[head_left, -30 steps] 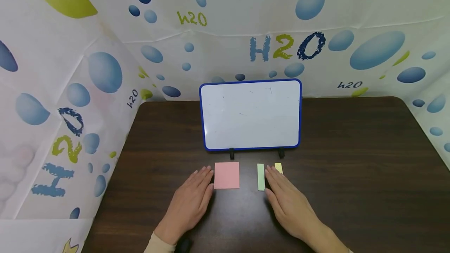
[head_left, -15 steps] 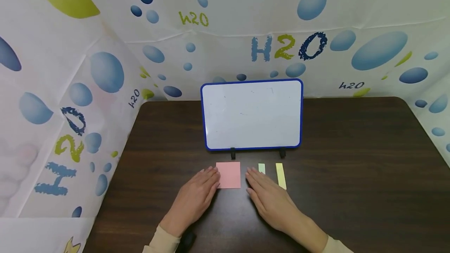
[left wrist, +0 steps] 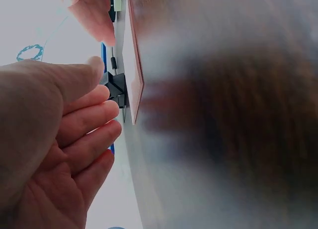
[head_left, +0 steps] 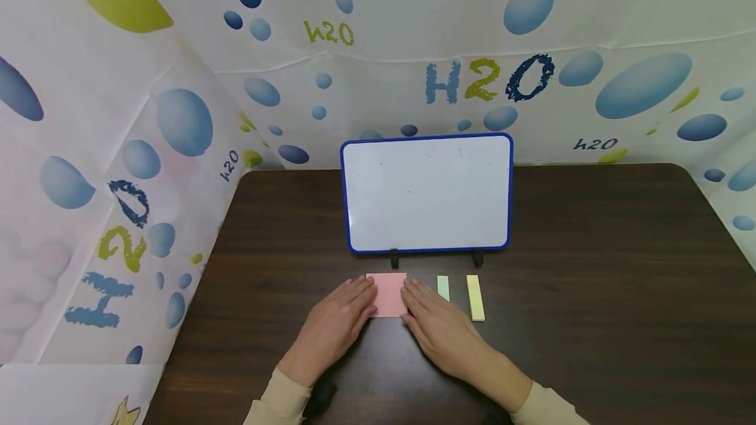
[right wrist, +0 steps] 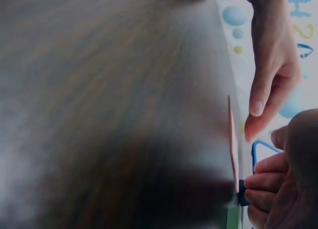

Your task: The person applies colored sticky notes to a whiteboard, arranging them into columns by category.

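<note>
A square pink sticky-note pad lies flat on the dark wooden table. Over its left edge hovers my left hand, fingers together and nearly straight. My right hand overlaps the pad's right edge in the head view, also with extended fingers. Both wrist views show a gap between the fingers and the pink pad, and neither hand grips anything. Partly covered by my right hand is a pale green strip of notes. A yellow strip lies to its right, fully visible.
Behind the notes stands a small whiteboard with a blue frame, on black feet. A white sheet printed with blue drops and H2O lettering hangs behind and to the left of the table.
My right hand has moved left from between the green and yellow strips to the pink pad's right edge. My left hand has shifted slightly right over the pad's left edge.
</note>
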The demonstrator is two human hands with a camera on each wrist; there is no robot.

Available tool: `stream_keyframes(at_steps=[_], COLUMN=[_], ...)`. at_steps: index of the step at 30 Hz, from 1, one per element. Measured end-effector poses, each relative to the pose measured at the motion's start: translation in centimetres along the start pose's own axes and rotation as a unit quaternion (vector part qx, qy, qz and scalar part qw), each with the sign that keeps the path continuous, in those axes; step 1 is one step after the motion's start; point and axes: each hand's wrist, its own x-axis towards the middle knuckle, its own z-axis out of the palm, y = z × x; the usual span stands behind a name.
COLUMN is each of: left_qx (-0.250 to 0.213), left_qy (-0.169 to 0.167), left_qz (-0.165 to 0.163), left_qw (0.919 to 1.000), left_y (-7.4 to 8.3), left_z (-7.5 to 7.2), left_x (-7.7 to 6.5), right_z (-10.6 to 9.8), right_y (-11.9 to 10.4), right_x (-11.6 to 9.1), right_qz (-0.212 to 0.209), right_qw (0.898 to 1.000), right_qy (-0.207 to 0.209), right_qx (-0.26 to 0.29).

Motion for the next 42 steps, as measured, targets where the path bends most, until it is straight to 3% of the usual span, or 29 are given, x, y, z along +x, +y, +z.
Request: stream_keyframes(at_steps=[9, 20, 30, 42], left_qx=[-0.018, -0.043, -0.046, -0.079], left_qy=[-0.035, -0.032, -0.050, -0.058], left_qz=[-0.013, -0.009, -0.014, -0.021], left_qw=[0.9992, 0.9985, 0.9976, 0.9950], left_y=[-0.2, -0.4, -0.7, -0.7], left_z=[0.2, 0.4, 0.5, 0.2], left_x=[0.6, 0.8, 1.1, 1.3], right_z=[0.5, 0.7, 0.8, 0.9], right_y=[-0.1, 0.1, 0.1, -0.1], right_x=[1.0, 1.7, 2.1, 2.1], right_qz=[-0.021, -0.012, -0.007, 0.004], right_qw=[0.999, 1.000, 1.000, 1.000], right_qy=[-0.007, -0.010, -0.024, 0.005], right_qx=[-0.025, -0.011, -0.010, 0.017])
